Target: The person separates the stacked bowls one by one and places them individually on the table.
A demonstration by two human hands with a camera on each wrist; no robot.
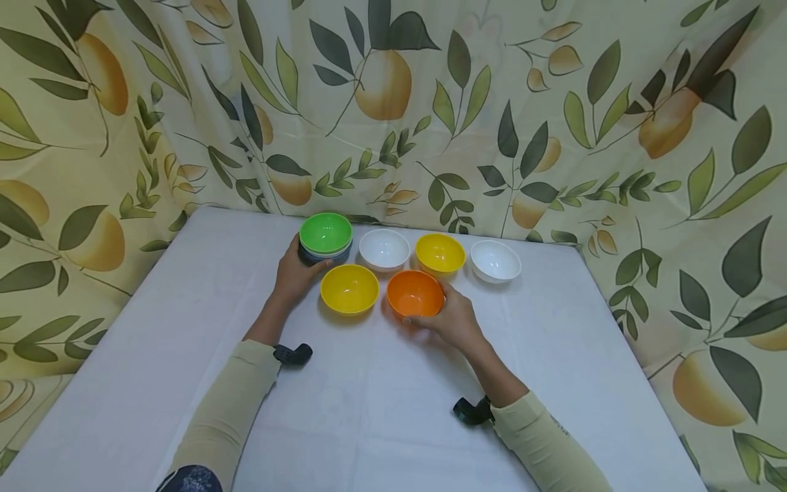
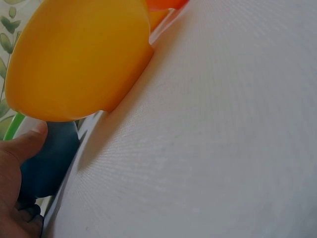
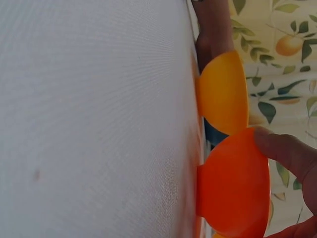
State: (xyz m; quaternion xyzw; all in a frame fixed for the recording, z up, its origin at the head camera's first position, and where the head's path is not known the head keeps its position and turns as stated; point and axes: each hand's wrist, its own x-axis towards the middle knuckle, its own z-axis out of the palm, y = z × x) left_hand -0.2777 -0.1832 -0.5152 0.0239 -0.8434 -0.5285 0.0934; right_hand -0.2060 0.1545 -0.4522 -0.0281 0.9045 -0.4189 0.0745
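left hand: fingers curled round bowl stack | right hand: fingers clamped on orange bowl, right of stack

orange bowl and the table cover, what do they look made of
Orange bowl: probably plastic, smooth with a soft sheen; in the right wrist view light glows through its thin wall, and the colour is uniform. Table cover: looks like white woven cloth, matte; both wrist views show a fine weave texture. The right hand grips the bowl, so it seems light.
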